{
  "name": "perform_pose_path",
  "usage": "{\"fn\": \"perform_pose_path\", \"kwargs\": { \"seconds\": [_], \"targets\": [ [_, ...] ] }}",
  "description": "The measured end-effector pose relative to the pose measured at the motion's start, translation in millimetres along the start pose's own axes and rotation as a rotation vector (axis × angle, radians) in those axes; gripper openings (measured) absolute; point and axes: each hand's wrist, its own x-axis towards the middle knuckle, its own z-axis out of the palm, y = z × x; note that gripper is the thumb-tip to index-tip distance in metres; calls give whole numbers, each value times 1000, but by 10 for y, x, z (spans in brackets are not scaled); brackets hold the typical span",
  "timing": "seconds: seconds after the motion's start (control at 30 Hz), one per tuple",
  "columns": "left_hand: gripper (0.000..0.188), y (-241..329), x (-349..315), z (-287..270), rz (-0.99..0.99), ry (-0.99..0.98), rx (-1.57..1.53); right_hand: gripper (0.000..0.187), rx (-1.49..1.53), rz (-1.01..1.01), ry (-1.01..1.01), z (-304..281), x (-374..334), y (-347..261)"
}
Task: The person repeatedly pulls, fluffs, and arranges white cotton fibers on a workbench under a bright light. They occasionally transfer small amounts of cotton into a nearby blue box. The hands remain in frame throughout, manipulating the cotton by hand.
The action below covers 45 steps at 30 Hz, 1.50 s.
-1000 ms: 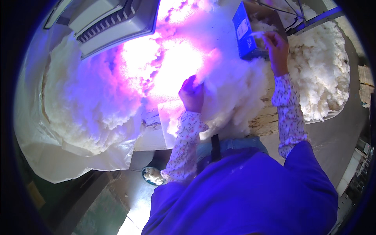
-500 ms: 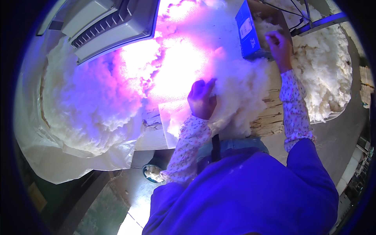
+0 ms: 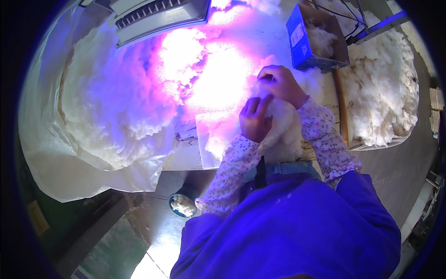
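A heap of white fluffy cotton-like fibre (image 3: 283,130) lies on the table in front of me. Over its upper edge, my left hand (image 3: 255,118) has its fingers curled together against the fluff. Just above and right of it is my right hand (image 3: 283,83), bent at the fingers in a pinch with its thumb side toward the fibre. Whatever sits between the fingertips of either hand is too small or too glared to make out. Left of both hands, strong pink-white light washes out the fibre on the table.
A blue-sided cardboard box (image 3: 302,44) with fluff inside stands at the far right. Large fibre piles lie in plastic on the left (image 3: 111,102) and in a container on the right (image 3: 381,88). A grey lamp housing (image 3: 160,18) overhangs the far left. A small bin (image 3: 182,205) stands below.
My right hand has come down and left from the box to beside my left hand. My left hand has shifted slightly right. The whole view has also shifted a little.
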Motion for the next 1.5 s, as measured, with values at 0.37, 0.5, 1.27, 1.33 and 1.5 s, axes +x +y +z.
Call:
{"fn": "perform_pose_path", "kwargs": {
  "seconds": [0.37, 0.5, 1.27, 1.33, 1.5],
  "targets": [
    [34, -346, 59, 75, -246, 98, -113, 11, 496, 135, 57, -443, -152, 167],
    [36, -452, 123, 61, -510, 134, -325, 13, 825, 232, 263, -999, -86, 616],
    [56, -1048, -455, -717, -772, 3, -209, 13, -134, 210, 444, -915, -251, 861],
    [34, -1027, -433, -709, -854, -106, -344, 8, -136, -1, 439, -631, -280, 542],
    [19, -756, -322, -616, -826, 33, -580, 11, 193, -35, 152, 85, -406, -89]
  ]
}}
